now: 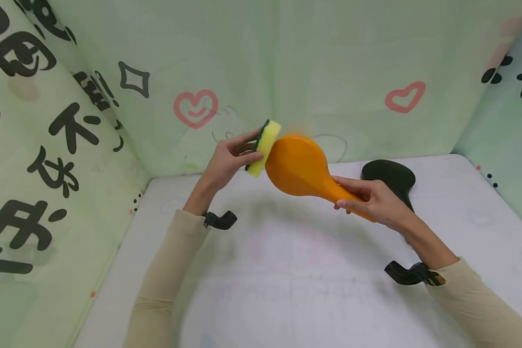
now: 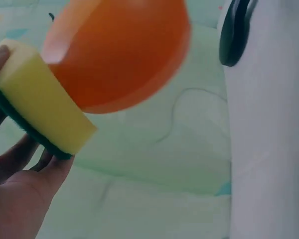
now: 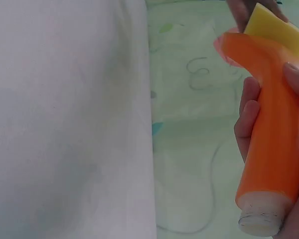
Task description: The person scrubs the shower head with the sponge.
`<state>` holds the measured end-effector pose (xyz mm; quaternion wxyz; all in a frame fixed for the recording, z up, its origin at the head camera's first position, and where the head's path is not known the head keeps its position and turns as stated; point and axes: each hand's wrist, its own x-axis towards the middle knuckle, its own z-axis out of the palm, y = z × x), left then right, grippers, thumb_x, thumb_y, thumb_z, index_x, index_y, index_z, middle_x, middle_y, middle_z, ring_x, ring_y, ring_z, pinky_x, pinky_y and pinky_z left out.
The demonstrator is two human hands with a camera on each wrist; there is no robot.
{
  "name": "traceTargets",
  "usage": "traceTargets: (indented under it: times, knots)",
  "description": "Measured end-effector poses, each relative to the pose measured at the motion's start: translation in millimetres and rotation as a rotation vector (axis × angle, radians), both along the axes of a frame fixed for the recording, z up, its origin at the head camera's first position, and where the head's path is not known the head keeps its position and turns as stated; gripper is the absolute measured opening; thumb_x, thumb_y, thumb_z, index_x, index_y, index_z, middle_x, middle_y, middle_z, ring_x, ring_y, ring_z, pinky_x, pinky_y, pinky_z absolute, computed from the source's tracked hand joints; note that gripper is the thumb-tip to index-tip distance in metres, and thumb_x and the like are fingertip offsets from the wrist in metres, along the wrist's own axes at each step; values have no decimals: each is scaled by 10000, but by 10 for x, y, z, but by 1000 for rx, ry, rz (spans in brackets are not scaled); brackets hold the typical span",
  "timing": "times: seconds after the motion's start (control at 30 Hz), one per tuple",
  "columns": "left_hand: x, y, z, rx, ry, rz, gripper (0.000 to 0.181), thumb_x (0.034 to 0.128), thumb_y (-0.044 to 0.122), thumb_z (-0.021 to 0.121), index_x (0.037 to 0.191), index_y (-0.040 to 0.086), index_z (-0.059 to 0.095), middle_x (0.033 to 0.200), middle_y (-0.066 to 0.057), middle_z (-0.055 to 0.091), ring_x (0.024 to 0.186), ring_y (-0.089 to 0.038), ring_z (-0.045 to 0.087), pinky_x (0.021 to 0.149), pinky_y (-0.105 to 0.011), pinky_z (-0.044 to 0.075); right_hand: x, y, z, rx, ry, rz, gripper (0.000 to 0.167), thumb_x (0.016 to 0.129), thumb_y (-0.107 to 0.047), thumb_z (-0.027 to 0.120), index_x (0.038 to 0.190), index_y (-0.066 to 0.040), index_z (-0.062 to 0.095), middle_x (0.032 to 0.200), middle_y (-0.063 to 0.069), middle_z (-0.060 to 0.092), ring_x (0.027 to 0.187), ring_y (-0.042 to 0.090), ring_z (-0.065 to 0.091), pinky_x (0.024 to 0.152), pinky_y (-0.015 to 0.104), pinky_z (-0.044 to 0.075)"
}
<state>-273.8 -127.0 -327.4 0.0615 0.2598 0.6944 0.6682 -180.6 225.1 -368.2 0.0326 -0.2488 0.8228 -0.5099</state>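
Observation:
My left hand pinches a scrub sponge, yellow on one side and dark green on the other. In the left wrist view the yellow side of the sponge faces an orange paddle-shaped thing. My right hand grips this orange paddle by its handle, with the round head raised leftward above the table. Sponge and head meet at the head's left edge; whether they press together I cannot tell. In the right wrist view, the handle ends in a whitish cap.
A dark paddle-shaped thing lies at the back right of the white table, partly hidden behind my right hand. Pale green printed sheets stand around the table's back and sides.

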Motion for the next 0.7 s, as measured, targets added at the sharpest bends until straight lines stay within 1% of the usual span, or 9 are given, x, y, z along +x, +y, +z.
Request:
traceTargets:
  times: [0.1,0.17,0.3,0.37,0.43,0.47,0.53,0.63,0.7]
  knots:
    - [-10,-17,145,-72,53,-10,576,924,142,760,1466,181,568,1361,-123,629,1195,-274,632,947,-386,573,-9,-11,-5,-7,11,31,518,989,-70,663,1486,-63,519,1016,108,750,818,207,662,689,266,554]
    - [-23,-26,153,-28,22,-30,571,929,131,752,1468,146,562,1366,-135,620,1196,-281,631,962,-389,566,-11,-15,2,-37,18,27,513,989,-52,657,1484,-61,522,1008,110,748,820,202,671,690,270,561]
    - [-43,-62,-12,139,-96,-93,613,907,178,790,1442,4,548,1344,-163,597,1146,-295,618,990,-376,548,1,0,49,-98,16,-15,519,986,-42,657,1487,-79,524,980,100,745,820,225,673,692,273,562]
    - [-59,-92,-104,168,-117,-122,689,876,276,826,1421,-37,544,1309,-163,593,1097,-298,606,984,-357,546,3,5,75,-110,5,-27,527,988,-49,657,1494,-90,517,966,101,743,815,237,665,693,274,556]
    - [-82,-125,-131,165,-114,-143,754,856,337,839,1423,-54,531,1288,-161,593,1070,-290,601,963,-338,553,-7,3,89,-99,-4,-13,525,991,-58,656,1496,-90,515,961,101,743,813,242,659,692,276,552]
    - [-92,-137,-106,157,-108,-147,721,883,308,818,1428,-60,523,1290,-166,593,1066,-280,602,951,-329,557,-16,-2,87,-80,-4,3,523,992,-65,658,1495,-89,516,973,93,744,816,231,661,694,276,552]
    - [-111,-148,14,103,-93,-150,630,934,215,757,1447,-55,510,1313,-182,597,1065,-272,606,929,-316,564,-27,-31,69,-39,11,50,520,981,-57,671,1480,-73,530,1008,94,746,802,229,650,668,269,547]
    - [-125,-119,275,-49,-48,-149,547,943,96,666,1458,-16,520,1350,-184,612,1108,-268,621,936,-315,560,-39,-99,36,18,46,111,518,960,-55,698,1457,-51,551,1073,94,741,793,225,640,640,264,545]
    - [-150,-97,401,-142,-7,-153,536,940,109,672,1453,21,545,1353,-172,622,1127,-270,622,939,-313,556,-34,-118,41,28,66,119,521,949,-54,710,1448,-50,561,1089,86,738,786,212,634,625,257,538]
